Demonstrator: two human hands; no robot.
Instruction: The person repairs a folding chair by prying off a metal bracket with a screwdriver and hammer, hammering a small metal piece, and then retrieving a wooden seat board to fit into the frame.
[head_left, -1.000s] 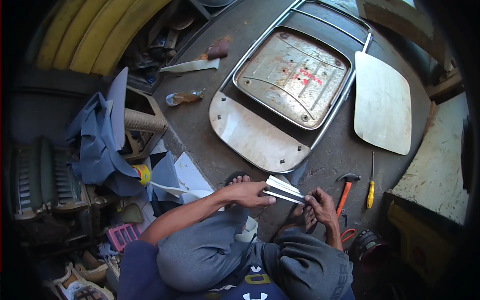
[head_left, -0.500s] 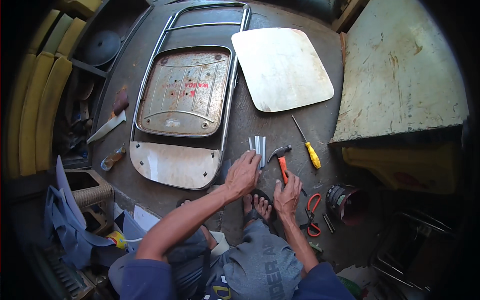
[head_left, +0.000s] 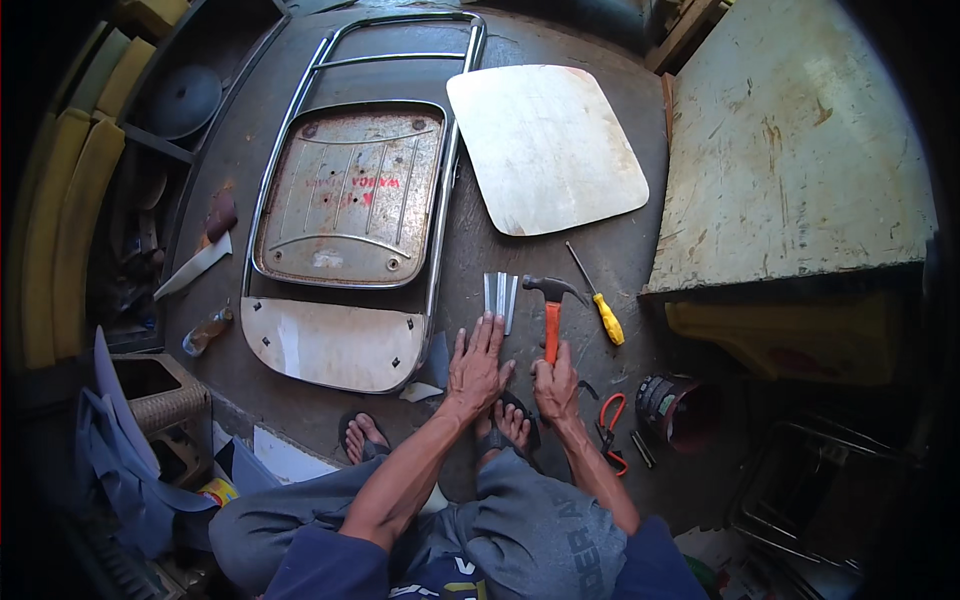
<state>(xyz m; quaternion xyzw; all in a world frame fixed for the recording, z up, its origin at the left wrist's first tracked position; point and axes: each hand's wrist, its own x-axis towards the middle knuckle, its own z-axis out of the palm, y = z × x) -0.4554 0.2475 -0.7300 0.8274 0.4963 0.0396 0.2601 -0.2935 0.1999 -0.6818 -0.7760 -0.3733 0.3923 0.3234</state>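
Note:
My right hand (head_left: 556, 388) is closed around the orange handle of a claw hammer (head_left: 553, 325), whose dark head points away from me. Flat, with its fingers stretched forward, my left hand (head_left: 478, 372) reaches the near ends of several narrow silvery metal strips (head_left: 500, 296). To the left lies a folding chair's chromed tube frame (head_left: 437, 240) with a rusty metal seat pan (head_left: 350, 215) and a pale backrest board (head_left: 335, 345). A white rounded board (head_left: 550, 150) rests beyond the strips, beside the frame.
A yellow-handled screwdriver (head_left: 606, 318) lies right of the hammer. Orange-handled scissors (head_left: 608, 425) and a round tin (head_left: 680, 412) are nearer. A worn pale wooden panel (head_left: 800, 160) bounds the right; yellow foam pads (head_left: 70, 240) stand at far left. A small bottle (head_left: 208, 332) lies left of the chair.
My right hand has taken hold of the hammer's handle and turned its head. My left hand has drawn back toward me from over the strips and lies flatter. The view has shifted slightly.

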